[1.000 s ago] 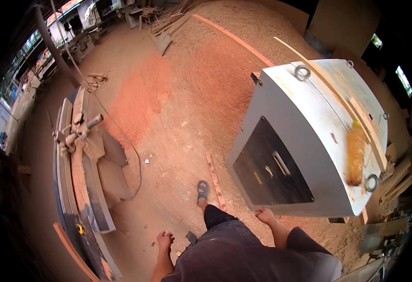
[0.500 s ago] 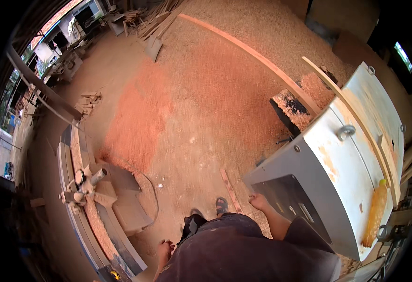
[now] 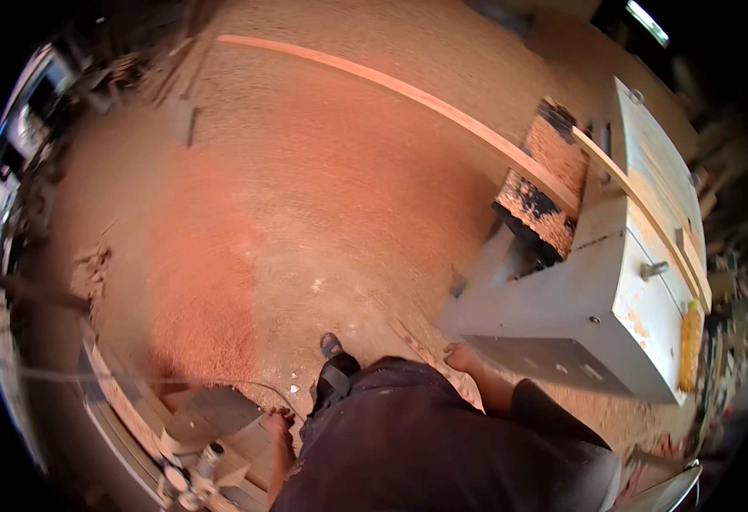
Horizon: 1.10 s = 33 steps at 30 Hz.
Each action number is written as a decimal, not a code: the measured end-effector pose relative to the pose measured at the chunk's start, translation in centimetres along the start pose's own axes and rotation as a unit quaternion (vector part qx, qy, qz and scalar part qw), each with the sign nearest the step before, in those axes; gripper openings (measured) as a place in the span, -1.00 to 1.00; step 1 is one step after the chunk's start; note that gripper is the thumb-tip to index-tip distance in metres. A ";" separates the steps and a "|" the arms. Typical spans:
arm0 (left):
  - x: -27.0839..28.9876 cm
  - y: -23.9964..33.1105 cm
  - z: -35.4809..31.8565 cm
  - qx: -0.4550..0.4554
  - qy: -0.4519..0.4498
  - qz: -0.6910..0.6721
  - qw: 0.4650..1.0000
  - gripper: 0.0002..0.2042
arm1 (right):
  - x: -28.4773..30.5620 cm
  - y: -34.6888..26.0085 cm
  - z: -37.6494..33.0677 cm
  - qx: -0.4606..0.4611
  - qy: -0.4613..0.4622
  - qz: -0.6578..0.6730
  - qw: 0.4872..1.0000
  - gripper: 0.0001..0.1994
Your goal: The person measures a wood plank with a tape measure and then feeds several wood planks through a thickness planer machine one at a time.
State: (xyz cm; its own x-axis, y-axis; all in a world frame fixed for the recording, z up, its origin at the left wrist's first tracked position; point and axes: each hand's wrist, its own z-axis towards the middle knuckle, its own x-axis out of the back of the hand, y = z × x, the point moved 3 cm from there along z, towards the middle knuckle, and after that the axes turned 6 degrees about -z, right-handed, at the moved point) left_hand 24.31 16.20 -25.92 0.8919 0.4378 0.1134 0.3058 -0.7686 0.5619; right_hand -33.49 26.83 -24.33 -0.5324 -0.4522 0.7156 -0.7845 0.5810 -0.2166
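Note:
My left hand (image 3: 279, 418) hangs low at my side with loosely bent fingers and nothing in it. It is nearest the jointer-like machine (image 3: 199, 478) at the lower left, apart from it. My right hand (image 3: 462, 357), its fingers curled in and apparently holding nothing, is in front of my right hip. Just beyond it stands a large grey-white planer-like machine (image 3: 553, 316). A long reddish plank (image 3: 391, 85) extends from that machine's shavings-covered bed (image 3: 532, 205) toward the far left. Another thin wooden strip (image 3: 630, 189) lies across the machine's top.
A plastic bottle of yellow liquid (image 3: 690, 350) stands on the planer-like machine. Reddish sawdust (image 3: 208, 299) covers much of the floor. A cable (image 3: 263, 386) curves near my left hand. Scrap wood (image 3: 92, 269) lies at the left. A flat wooden piece (image 3: 410, 340) lies on the floor ahead.
My view has turned to the right and I have stepped forward. The left machine now sits lower in view, and the planer-like machine's bed shows more fully. Both hands still hang low.

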 end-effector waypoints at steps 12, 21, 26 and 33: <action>-31.2 33.8 10.4 -0.196 -0.234 0.144 0.941 -0.63 | -3.4 -9.1 -4.4 -0.190 0.092 0.251 0.945 -0.63; -51.9 41.9 6.1 -0.071 -0.474 0.148 0.865 -0.63 | -5.7 -15.3 3.6 -0.233 0.134 0.270 0.925 -0.73; -63.5 48.3 3.4 -0.035 -0.515 0.054 0.855 -0.53 | 4.8 -21.1 7.5 -0.273 0.261 0.511 0.772 -0.62; -77.3 53.5 -3.0 0.052 -0.586 -0.046 0.807 -0.36 | 2.5 -30.5 5.6 -0.449 0.361 0.487 0.656 -0.65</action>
State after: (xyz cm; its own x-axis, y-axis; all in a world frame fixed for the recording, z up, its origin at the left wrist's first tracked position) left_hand -29.30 -57.37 -2.19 0.5477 -0.2000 -0.8124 0.3614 -0.8192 0.4453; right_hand -12.68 4.17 -19.66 -0.0981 0.6803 0.7263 0.4930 0.6672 -0.5584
